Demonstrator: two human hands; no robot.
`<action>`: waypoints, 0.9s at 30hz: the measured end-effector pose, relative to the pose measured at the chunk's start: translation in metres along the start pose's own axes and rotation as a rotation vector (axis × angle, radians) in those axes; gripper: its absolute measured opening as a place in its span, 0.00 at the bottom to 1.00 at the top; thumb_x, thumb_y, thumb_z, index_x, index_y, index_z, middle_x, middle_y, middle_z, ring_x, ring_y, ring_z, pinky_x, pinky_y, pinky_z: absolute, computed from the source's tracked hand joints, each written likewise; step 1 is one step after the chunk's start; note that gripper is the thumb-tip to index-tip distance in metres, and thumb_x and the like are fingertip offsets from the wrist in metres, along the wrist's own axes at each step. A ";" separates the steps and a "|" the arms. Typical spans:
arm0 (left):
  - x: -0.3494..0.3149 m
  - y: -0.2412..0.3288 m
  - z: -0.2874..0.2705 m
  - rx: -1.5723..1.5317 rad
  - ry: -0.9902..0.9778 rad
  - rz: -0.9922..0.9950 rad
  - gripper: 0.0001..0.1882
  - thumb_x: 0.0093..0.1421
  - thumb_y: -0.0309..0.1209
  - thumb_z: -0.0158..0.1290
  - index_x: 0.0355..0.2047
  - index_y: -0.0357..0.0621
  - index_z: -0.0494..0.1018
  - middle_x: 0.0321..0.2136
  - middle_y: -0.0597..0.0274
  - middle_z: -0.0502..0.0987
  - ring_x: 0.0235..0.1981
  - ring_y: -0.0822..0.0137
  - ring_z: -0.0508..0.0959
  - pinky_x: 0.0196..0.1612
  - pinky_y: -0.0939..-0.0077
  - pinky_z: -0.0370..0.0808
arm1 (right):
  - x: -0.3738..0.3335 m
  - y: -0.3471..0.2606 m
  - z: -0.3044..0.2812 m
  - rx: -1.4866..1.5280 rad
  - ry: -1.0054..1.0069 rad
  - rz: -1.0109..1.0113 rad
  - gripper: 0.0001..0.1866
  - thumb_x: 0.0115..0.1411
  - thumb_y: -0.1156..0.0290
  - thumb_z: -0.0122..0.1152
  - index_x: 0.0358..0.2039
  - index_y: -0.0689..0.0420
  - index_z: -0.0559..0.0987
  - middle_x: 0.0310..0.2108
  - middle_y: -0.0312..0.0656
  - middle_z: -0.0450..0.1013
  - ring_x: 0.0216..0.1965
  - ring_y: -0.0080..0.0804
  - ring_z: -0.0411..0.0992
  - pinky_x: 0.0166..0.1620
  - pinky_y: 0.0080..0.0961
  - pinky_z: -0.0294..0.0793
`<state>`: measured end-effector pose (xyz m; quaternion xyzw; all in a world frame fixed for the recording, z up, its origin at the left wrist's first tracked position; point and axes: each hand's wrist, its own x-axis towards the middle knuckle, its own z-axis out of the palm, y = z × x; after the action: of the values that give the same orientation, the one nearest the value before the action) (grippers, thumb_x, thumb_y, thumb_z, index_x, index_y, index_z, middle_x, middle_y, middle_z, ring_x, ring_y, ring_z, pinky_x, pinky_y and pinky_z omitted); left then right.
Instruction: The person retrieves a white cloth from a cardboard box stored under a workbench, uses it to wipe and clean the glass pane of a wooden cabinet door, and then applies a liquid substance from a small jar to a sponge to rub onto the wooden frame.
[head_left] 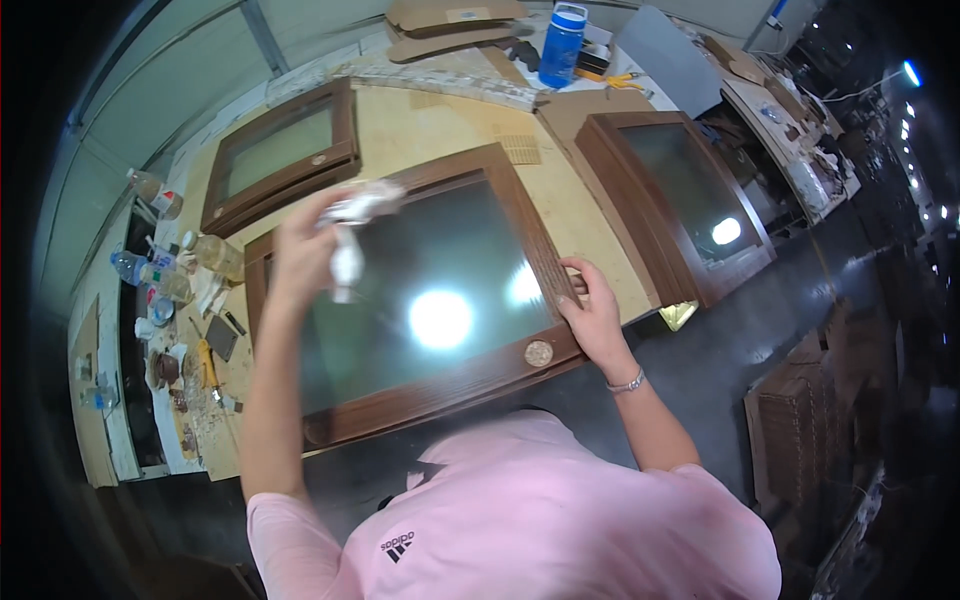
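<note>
Framed glass panel [450, 245] at table's [430, 125] near edge. Left hand [303, 245]: fingers clamped on white cloth [365, 203]. Right hand [596, 315]: clamped on panel's right edge. Seemingly wiping; next stroke needs steady panel.

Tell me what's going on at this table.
The person's left hand holds a crumpled white wipe at the far left part of a wood-framed glass panel; whether it touches the glass is hard to tell. The right hand holds the panel's right edge. The panel lies on the table, with a similar framed panel beyond it to the left and a stack to the right.
</note>
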<state>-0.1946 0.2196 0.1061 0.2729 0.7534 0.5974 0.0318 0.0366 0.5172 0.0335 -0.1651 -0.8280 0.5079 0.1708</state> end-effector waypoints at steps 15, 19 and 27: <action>0.004 0.043 0.187 0.606 -0.597 0.612 0.23 0.44 0.31 0.61 0.45 0.55 0.81 0.36 0.58 0.76 0.38 0.53 0.79 0.42 0.62 0.78 | -0.013 0.029 -0.010 -0.045 -0.057 -0.203 0.26 0.62 0.78 0.52 0.61 0.68 0.66 0.44 0.47 0.63 0.44 0.38 0.67 0.50 0.25 0.69; 0.069 -0.026 0.186 0.827 -0.177 0.456 0.22 0.46 0.29 0.60 0.45 0.52 0.80 0.35 0.53 0.76 0.37 0.49 0.78 0.38 0.56 0.77 | -0.016 0.017 -0.006 -0.064 -0.123 -0.140 0.26 0.62 0.78 0.52 0.61 0.69 0.66 0.44 0.49 0.63 0.45 0.42 0.67 0.52 0.28 0.68; 0.034 -0.008 0.208 0.733 -0.357 0.388 0.20 0.47 0.27 0.60 0.43 0.49 0.81 0.38 0.53 0.78 0.40 0.49 0.79 0.41 0.60 0.78 | -0.016 0.013 -0.014 0.012 -0.134 -0.099 0.27 0.61 0.77 0.52 0.61 0.68 0.65 0.44 0.50 0.63 0.46 0.45 0.66 0.53 0.31 0.67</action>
<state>-0.1482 0.4175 0.0495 0.5010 0.8330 0.2295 -0.0500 0.0581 0.5267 0.0260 -0.0888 -0.8417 0.5136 0.1409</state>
